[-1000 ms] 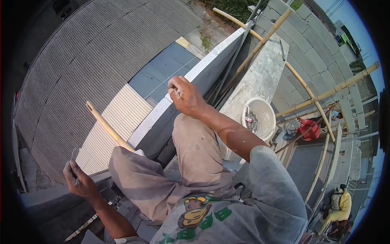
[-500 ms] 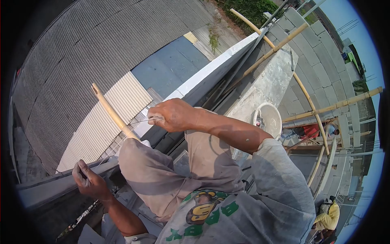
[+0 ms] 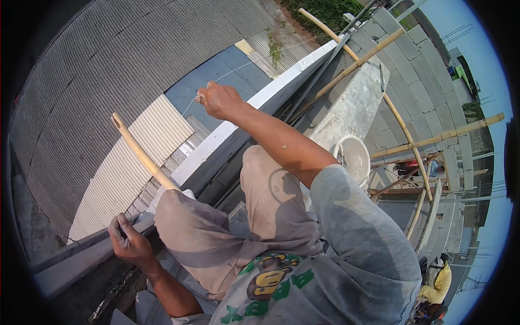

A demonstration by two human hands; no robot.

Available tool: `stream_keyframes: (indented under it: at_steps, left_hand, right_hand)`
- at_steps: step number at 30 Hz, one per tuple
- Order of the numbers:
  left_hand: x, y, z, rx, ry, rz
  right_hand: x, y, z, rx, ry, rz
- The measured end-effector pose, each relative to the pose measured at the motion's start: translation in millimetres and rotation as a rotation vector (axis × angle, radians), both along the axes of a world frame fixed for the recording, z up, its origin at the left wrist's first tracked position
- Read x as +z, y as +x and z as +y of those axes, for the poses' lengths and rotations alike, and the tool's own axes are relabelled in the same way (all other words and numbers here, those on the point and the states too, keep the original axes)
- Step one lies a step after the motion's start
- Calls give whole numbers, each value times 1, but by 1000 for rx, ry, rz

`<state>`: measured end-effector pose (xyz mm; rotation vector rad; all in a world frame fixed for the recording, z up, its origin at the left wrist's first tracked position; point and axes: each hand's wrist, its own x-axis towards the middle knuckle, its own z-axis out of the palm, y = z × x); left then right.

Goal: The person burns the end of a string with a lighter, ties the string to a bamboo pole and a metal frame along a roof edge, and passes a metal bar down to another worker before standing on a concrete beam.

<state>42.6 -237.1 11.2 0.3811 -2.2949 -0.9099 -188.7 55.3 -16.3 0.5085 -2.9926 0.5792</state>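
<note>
My right hand (image 3: 218, 101) is raised above the white-topped wall edge (image 3: 276, 89), its fingers pinched on a thin pale line (image 3: 234, 70). The line bends below the fingers and also runs toward the upper right, over the blue roof panel. Lower left, my left hand (image 3: 130, 242) is beside my knee, palm up with its fingers curled and the thumb close to them. Whatever it grips is too small to make out. Between the hands, a curved yellow bamboo pole (image 3: 138, 151) juts out past my knee.
A white bucket (image 3: 355, 157) stands on a mortar-stained board (image 3: 349, 111) at my right. Bamboo poles (image 3: 433, 135) cross before a grey block wall (image 3: 428, 81). A person in yellow (image 3: 436, 284) is at lower right, another person (image 3: 435, 169) farther off. Corrugated roofing (image 3: 124, 65) spreads left.
My right hand first came down toward my knees, then went up and outward with the line. My left hand moved slightly right; the thin loop seen above it earlier no longer shows.
</note>
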Motion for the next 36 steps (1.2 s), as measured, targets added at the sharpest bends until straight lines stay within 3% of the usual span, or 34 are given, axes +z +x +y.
stream_keyframes:
  at_steps: [9,15,21,27,33,36]
  left_hand:
    - [-42,15,6,-47,36,-172]
    - [-67,33,-12,94,178,-275]
    - [-77,41,-19,95,263,-239]
    - [-76,47,-22,137,284,-269]
    - [-91,66,-42,205,307,-297]
    - [-103,63,-39,194,424,-183]
  right_hand:
    - [-14,-10,-37,53,39,-29]
    - [-33,16,-37,172,434,-458]
    - [-74,18,-31,289,534,-455]
    - [-110,13,-45,446,820,-640]
    - [-115,7,-56,480,751,-655]
    - [-118,6,-58,479,781,-607]
